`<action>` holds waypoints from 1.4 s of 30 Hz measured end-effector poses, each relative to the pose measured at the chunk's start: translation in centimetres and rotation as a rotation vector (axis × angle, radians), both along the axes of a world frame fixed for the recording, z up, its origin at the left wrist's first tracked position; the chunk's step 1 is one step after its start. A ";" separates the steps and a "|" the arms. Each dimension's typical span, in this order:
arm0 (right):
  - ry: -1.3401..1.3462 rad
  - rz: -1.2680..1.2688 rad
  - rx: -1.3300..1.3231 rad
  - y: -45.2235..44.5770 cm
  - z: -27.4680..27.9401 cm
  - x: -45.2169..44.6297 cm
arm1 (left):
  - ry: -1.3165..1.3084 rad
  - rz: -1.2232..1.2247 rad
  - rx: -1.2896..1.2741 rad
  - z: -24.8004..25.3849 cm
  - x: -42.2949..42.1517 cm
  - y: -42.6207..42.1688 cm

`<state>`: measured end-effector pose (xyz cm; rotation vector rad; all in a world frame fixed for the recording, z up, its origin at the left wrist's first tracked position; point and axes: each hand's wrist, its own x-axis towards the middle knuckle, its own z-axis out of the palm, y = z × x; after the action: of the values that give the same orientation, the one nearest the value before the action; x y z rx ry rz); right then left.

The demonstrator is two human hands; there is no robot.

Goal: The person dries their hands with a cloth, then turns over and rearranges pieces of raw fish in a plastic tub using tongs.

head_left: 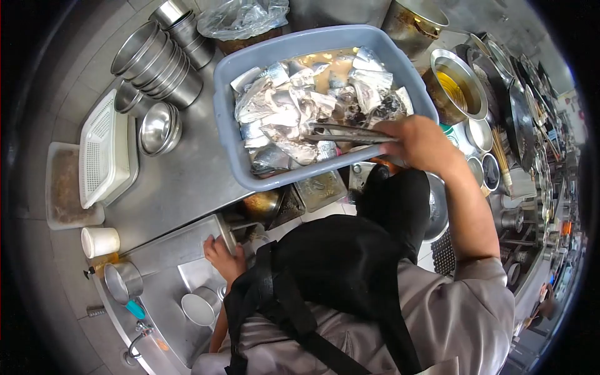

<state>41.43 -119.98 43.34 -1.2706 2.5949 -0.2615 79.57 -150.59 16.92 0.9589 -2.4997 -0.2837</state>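
Observation:
My right hand [417, 142] is closed around a pair of metal tongs [350, 134] at the near right rim of a big grey-blue plastic tub [228, 134]. The tongs reach over the tub, and their tips touch or lie just above cut fish pieces [284, 109] with silvery skin. Brownish liquid [334, 62] shows among the pieces toward the far side. Lower down, my left hand [224, 255] rests at the edge of a steel sink unit [187, 244], fingers apart, with nothing visible in it.
Nested steel pots [159, 65], metal bowls [159, 128] and a white perforated basket [106, 150] stand left of the tub. On the right are a pot of yellow liquid [453, 90] and several pans [522, 119]. A plastic bag [244, 19] lies behind. The sink holds a white round container [200, 307].

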 end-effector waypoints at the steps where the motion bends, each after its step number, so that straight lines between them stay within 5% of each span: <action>1: 0.046 -0.030 -0.069 0.6 0.1 -0.5 | 0.004 0.006 -0.003 -0.1 0.1 0.0; 9: 0.145 -0.428 -0.047 4.9 -1.8 -6.0 | 0.027 -0.003 0.026 0.1 0.1 0.1; 19: 0.029 -0.425 -0.035 4.9 -5.6 -8.6 | 0.021 0.003 0.041 0.4 -0.1 0.2; 22: -0.041 -0.442 -0.234 6.6 -4.0 -9.1 | 0.028 -0.005 0.044 0.2 0.1 0.1; 26: -0.101 -0.478 -0.160 9.3 -2.4 -9.8 | 0.021 0.001 0.044 0.6 -0.2 0.3; 28: -0.189 -0.489 0.089 8.2 -0.8 -8.6 | 0.021 -0.008 0.045 0.5 -0.1 0.3; 34: -0.076 -0.393 -0.168 8.7 -3.2 -7.3 | 0.011 -0.015 0.011 0.3 0.0 0.2; 39: -0.346 -0.534 -0.026 10.0 -2.6 -7.9 | 0.008 -0.041 0.005 0.1 0.1 0.0; 42: -0.320 -0.524 -0.164 9.2 -2.8 -6.8 | 0.003 -0.027 0.012 0.2 0.0 0.2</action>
<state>34.60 -110.82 40.52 -0.5046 2.6047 -0.7166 79.56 -150.40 17.09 0.9294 -2.5128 -0.3093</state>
